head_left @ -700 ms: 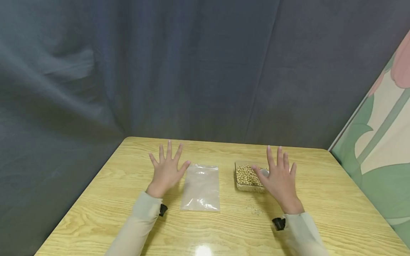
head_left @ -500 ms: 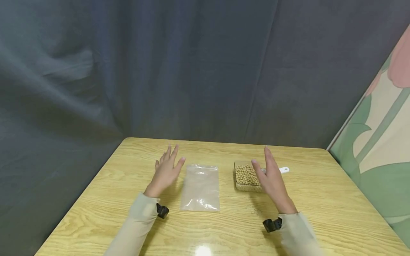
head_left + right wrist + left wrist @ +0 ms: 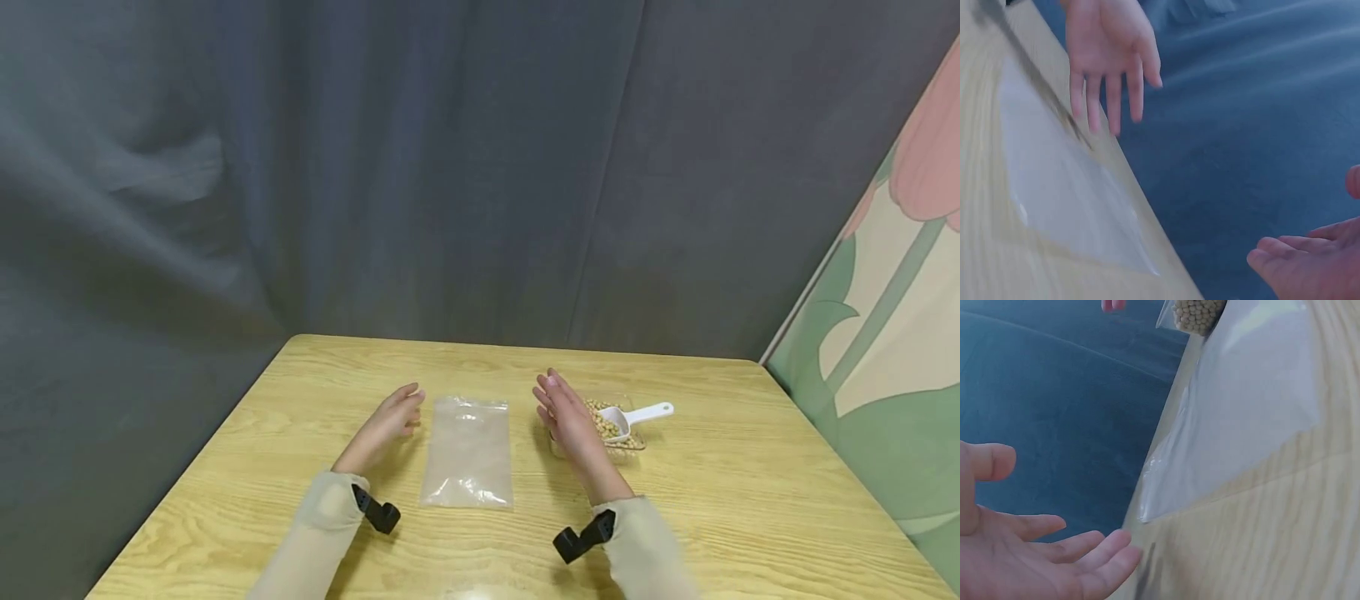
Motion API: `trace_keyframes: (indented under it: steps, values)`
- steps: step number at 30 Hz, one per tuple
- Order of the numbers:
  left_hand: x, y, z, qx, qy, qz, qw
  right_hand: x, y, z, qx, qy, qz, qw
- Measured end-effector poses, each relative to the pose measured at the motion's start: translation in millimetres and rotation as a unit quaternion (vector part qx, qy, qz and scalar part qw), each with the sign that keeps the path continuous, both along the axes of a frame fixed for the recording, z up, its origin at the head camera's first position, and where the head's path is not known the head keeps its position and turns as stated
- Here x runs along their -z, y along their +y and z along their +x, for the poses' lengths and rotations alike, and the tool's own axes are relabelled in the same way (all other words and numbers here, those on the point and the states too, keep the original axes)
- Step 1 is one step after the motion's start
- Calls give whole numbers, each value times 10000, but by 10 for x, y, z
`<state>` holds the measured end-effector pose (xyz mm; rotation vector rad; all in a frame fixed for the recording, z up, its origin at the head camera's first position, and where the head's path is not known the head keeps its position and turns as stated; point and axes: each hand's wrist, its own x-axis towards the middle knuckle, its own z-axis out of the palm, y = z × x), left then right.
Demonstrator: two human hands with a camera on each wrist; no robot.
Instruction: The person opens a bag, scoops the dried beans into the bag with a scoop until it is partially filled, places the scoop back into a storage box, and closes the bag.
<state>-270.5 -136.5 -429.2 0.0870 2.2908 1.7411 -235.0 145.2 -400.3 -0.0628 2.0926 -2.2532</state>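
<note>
A clear zip bag [image 3: 468, 454] lies flat on the table between the two hands. My left hand [image 3: 387, 423] hovers just left of it, palm turned inward and fingers relaxed, holding nothing. On the other side my right hand [image 3: 573, 425] is held with its palm facing the bag, fingers loosely extended and nothing in them. Behind that hand stands a clear plastic box [image 3: 630, 448] of soybeans [image 3: 600, 414], partly covered by it. A white scoop [image 3: 626, 418] rests on the beans, its handle pointing out to the right. The left wrist view shows the bag [image 3: 1254, 394] beyond the fingers.
The wood-grain table [image 3: 735, 467] ends at a dark blue-grey curtain [image 3: 465, 167] along the back and left. A flower-patterned panel [image 3: 892, 367] borders the right side. Each wrist carries a small black camera [image 3: 378, 510].
Both hands have turned from spread, palms down, to palms facing each other. The right hand has moved left, uncovering the scoop on the beans. The bag and box stay in place on the table.
</note>
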Motion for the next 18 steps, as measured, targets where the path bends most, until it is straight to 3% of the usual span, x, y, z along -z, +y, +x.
trace_keyframes:
  steps: [5,18]
  values:
    - [80,-16,-52,186,-307,565,9978,96,-197,-35,-122,-223,-304,9992]
    - [205,-16,-95,301,-815,1179,9892,322,-361,-78,-164,-891,67,9959]
